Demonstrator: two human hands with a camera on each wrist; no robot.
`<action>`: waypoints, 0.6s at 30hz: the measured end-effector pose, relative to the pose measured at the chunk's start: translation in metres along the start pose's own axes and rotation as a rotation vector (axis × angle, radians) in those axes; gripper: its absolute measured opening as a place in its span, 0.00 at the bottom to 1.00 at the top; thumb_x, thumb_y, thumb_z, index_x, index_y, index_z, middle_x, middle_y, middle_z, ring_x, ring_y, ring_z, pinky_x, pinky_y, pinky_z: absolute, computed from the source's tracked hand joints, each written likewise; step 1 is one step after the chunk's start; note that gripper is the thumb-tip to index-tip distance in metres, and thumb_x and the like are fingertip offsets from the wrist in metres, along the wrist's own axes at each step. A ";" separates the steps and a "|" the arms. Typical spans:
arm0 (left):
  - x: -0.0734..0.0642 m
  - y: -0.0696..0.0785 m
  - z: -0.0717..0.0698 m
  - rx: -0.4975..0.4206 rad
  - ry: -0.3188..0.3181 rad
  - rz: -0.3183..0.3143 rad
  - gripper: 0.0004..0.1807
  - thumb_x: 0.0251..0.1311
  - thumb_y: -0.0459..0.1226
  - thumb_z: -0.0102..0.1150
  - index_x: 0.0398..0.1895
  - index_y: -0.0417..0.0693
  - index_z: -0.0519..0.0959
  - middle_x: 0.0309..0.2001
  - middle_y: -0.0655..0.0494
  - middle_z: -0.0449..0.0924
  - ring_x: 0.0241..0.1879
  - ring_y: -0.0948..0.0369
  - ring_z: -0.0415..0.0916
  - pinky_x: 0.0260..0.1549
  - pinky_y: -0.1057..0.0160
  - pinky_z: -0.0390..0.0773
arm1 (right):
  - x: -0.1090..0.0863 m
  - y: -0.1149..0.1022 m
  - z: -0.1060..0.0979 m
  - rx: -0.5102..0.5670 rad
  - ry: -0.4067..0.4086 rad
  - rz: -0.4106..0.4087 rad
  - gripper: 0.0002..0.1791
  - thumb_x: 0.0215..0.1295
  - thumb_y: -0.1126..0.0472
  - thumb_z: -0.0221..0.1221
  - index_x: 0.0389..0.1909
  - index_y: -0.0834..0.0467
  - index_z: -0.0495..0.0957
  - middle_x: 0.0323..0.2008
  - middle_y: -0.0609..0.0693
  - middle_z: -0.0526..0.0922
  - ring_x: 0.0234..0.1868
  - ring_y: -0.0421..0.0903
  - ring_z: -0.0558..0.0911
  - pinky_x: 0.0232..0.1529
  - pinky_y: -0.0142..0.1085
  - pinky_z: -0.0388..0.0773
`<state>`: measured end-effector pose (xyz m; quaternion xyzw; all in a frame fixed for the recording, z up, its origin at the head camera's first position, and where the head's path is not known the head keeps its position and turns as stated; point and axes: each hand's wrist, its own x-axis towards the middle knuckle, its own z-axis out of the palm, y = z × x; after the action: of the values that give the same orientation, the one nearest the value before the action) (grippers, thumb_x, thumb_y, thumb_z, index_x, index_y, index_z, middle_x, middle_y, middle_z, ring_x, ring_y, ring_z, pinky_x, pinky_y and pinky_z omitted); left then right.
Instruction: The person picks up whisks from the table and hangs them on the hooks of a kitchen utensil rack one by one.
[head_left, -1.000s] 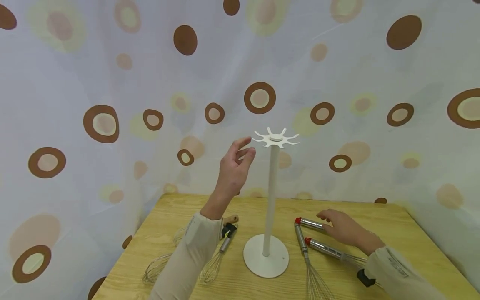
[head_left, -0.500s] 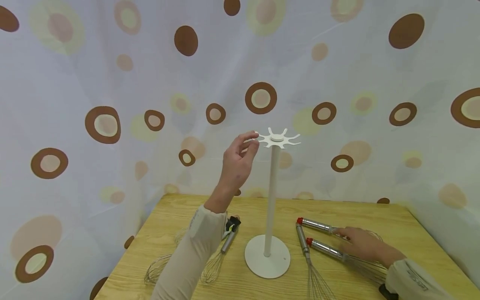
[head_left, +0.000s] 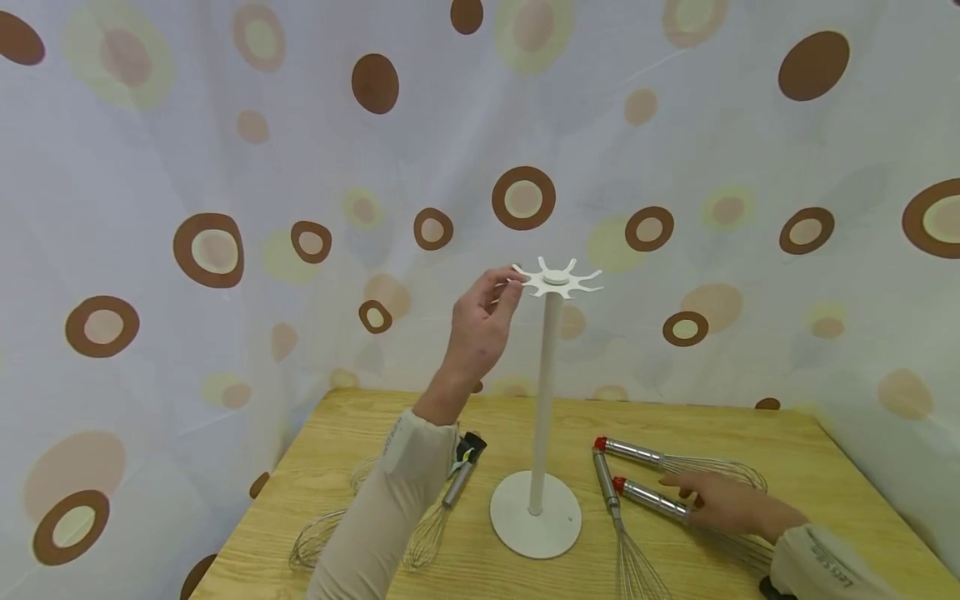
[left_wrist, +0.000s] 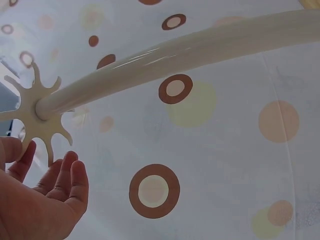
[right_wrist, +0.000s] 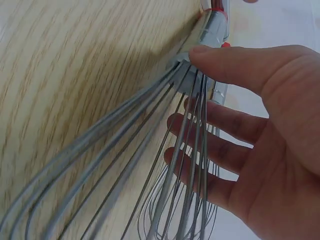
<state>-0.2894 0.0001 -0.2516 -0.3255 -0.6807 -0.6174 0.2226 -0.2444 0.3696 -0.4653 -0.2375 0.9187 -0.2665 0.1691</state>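
Note:
A white utensil stand (head_left: 545, 400) with a round base and a star-shaped crown of prongs stands upright on the table. My left hand (head_left: 482, 329) pinches one prong at the crown's left side between thumb and finger. In the left wrist view, that hand's (left_wrist: 40, 205) other fingers spread loosely below the crown. My right hand (head_left: 727, 504) is over a whisk with a metal handle (head_left: 654, 500) and a red end. In the right wrist view, the thumb lies at the whisk's collar (right_wrist: 186, 57), with the fingers extended behind its wires.
Another red-ended whisk (head_left: 633, 451) lies behind the right hand. A grey-handled whisk (head_left: 606, 483) lies just right of the base. Left of it are a black-ended whisk (head_left: 457, 487) and wire loops (head_left: 311, 542) partly behind the left sleeve. A dotted curtain (head_left: 450, 125) hangs behind the table (head_left: 675, 421).
My left hand has moved right onto the crown's prong. My right hand has moved right and down, from near the rear whisk to the front red-ended one.

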 end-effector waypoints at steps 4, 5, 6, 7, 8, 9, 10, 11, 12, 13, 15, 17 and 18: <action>0.000 0.001 0.000 0.017 0.004 0.010 0.10 0.70 0.37 0.48 0.47 0.41 0.76 0.60 0.47 0.72 0.52 0.57 0.76 0.51 0.59 0.74 | 0.007 0.001 0.003 -0.087 0.006 -0.043 0.31 0.64 0.60 0.60 0.64 0.69 0.64 0.47 0.60 0.78 0.40 0.50 0.80 0.35 0.43 0.77; 0.001 0.002 0.000 0.019 0.004 0.011 0.10 0.70 0.37 0.48 0.47 0.41 0.76 0.60 0.47 0.72 0.53 0.58 0.76 0.51 0.60 0.74 | 0.008 0.000 0.004 -0.100 0.006 -0.047 0.31 0.64 0.59 0.60 0.64 0.68 0.64 0.47 0.59 0.78 0.40 0.49 0.80 0.35 0.42 0.77; 0.001 0.002 0.000 0.024 0.005 0.011 0.11 0.70 0.37 0.48 0.47 0.41 0.76 0.60 0.48 0.72 0.52 0.58 0.75 0.51 0.60 0.74 | 0.011 -0.001 0.005 -0.109 0.007 -0.055 0.31 0.64 0.59 0.60 0.64 0.68 0.64 0.46 0.58 0.79 0.40 0.48 0.80 0.34 0.41 0.77; 0.001 0.002 -0.001 0.027 0.009 0.011 0.11 0.70 0.37 0.49 0.47 0.41 0.76 0.60 0.49 0.72 0.52 0.59 0.75 0.50 0.61 0.74 | 0.012 -0.002 0.006 -0.118 0.008 -0.061 0.31 0.64 0.60 0.59 0.64 0.68 0.64 0.46 0.58 0.79 0.40 0.48 0.80 0.34 0.41 0.77; 0.002 0.003 0.000 0.029 0.011 0.011 0.10 0.70 0.36 0.49 0.46 0.40 0.77 0.60 0.50 0.72 0.52 0.59 0.76 0.50 0.62 0.74 | 0.014 -0.003 0.006 -0.125 0.008 -0.062 0.31 0.64 0.60 0.59 0.64 0.68 0.64 0.46 0.57 0.79 0.41 0.49 0.80 0.34 0.41 0.76; 0.003 0.003 0.000 0.032 0.013 0.012 0.10 0.69 0.36 0.50 0.46 0.40 0.77 0.60 0.51 0.72 0.52 0.59 0.76 0.50 0.62 0.74 | 0.016 -0.004 0.007 -0.134 0.011 -0.061 0.30 0.64 0.60 0.60 0.64 0.67 0.64 0.46 0.56 0.79 0.42 0.48 0.80 0.34 0.41 0.76; 0.003 0.003 0.000 0.035 0.017 0.013 0.10 0.69 0.36 0.50 0.45 0.40 0.77 0.60 0.51 0.72 0.52 0.59 0.76 0.49 0.63 0.74 | 0.018 -0.006 0.008 -0.145 0.016 -0.071 0.30 0.64 0.61 0.59 0.64 0.68 0.65 0.45 0.55 0.79 0.41 0.48 0.80 0.34 0.41 0.76; 0.004 0.003 0.000 0.032 0.020 0.016 0.09 0.68 0.36 0.51 0.44 0.39 0.77 0.59 0.51 0.72 0.51 0.58 0.76 0.49 0.62 0.74 | 0.020 -0.007 0.009 -0.157 0.020 -0.068 0.29 0.63 0.62 0.59 0.64 0.67 0.65 0.45 0.53 0.79 0.41 0.47 0.80 0.34 0.41 0.76; 0.005 0.003 0.000 0.030 0.022 0.017 0.09 0.68 0.35 0.51 0.44 0.39 0.77 0.59 0.51 0.72 0.51 0.58 0.76 0.49 0.62 0.74 | 0.021 -0.009 0.010 -0.176 0.027 -0.066 0.28 0.63 0.63 0.59 0.63 0.66 0.66 0.44 0.51 0.79 0.41 0.46 0.79 0.34 0.41 0.76; 0.006 0.004 0.001 0.026 0.024 0.019 0.09 0.67 0.35 0.52 0.43 0.38 0.77 0.59 0.50 0.72 0.51 0.57 0.76 0.49 0.61 0.75 | 0.022 -0.011 0.011 -0.192 0.036 -0.065 0.27 0.63 0.64 0.59 0.63 0.66 0.67 0.44 0.51 0.79 0.41 0.46 0.79 0.35 0.41 0.76; 0.007 0.004 0.001 0.018 0.026 0.022 0.08 0.67 0.34 0.52 0.41 0.37 0.77 0.59 0.50 0.73 0.51 0.56 0.76 0.49 0.59 0.74 | 0.024 -0.014 0.013 -0.221 0.056 -0.063 0.26 0.62 0.67 0.59 0.61 0.65 0.69 0.43 0.51 0.80 0.40 0.46 0.79 0.34 0.42 0.76; 0.007 0.005 0.001 0.011 0.028 0.017 0.08 0.67 0.34 0.52 0.41 0.38 0.77 0.59 0.50 0.73 0.51 0.56 0.76 0.50 0.58 0.74 | 0.025 -0.019 0.015 -0.240 0.069 -0.045 0.25 0.61 0.69 0.59 0.61 0.64 0.70 0.44 0.53 0.80 0.42 0.50 0.80 0.37 0.45 0.76; 0.006 0.005 0.001 0.012 0.028 0.013 0.08 0.67 0.34 0.51 0.41 0.38 0.77 0.59 0.51 0.73 0.50 0.57 0.76 0.50 0.58 0.74 | 0.025 -0.021 0.015 -0.247 0.073 -0.040 0.25 0.60 0.70 0.59 0.60 0.64 0.70 0.45 0.55 0.80 0.43 0.53 0.79 0.38 0.47 0.76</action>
<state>-0.2903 0.0028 -0.2438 -0.3200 -0.6791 -0.6162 0.2380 -0.2512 0.3348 -0.4705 -0.2651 0.9450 -0.1633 0.0998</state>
